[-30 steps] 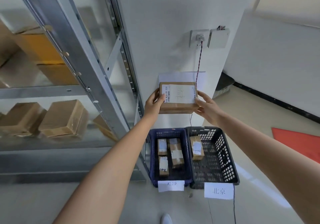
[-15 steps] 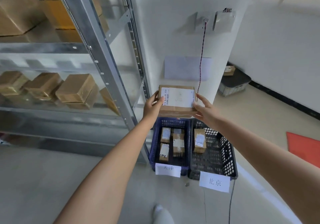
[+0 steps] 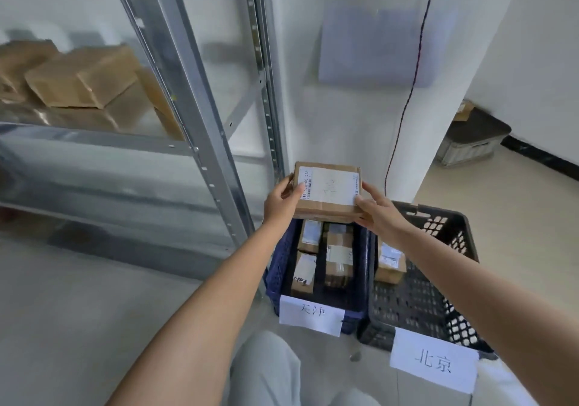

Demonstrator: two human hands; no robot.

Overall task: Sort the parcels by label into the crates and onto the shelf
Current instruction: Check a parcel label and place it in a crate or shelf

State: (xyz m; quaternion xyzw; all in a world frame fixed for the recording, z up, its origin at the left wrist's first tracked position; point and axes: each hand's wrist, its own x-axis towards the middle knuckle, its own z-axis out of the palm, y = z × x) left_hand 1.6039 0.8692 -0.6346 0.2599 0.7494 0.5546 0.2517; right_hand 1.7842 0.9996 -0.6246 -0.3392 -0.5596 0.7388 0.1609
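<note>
Nearest stand the two crates on the floor, the blue crate (image 3: 275, 280) on the left with three parcels and the black crate (image 3: 451, 292) on the right with one. Just above their far edge, the left hand (image 3: 279, 200) and the right hand (image 3: 377, 214) clasp a parcel (image 3: 327, 191) by its two ends, label upward. The step seems to be reading this label, and the next move needs lowering the parcel into the matching crate or onto the shelf (image 3: 94, 140) farther left.

Bare forearms (image 3: 200, 321), light grey trousers (image 3: 266, 371)
</note>
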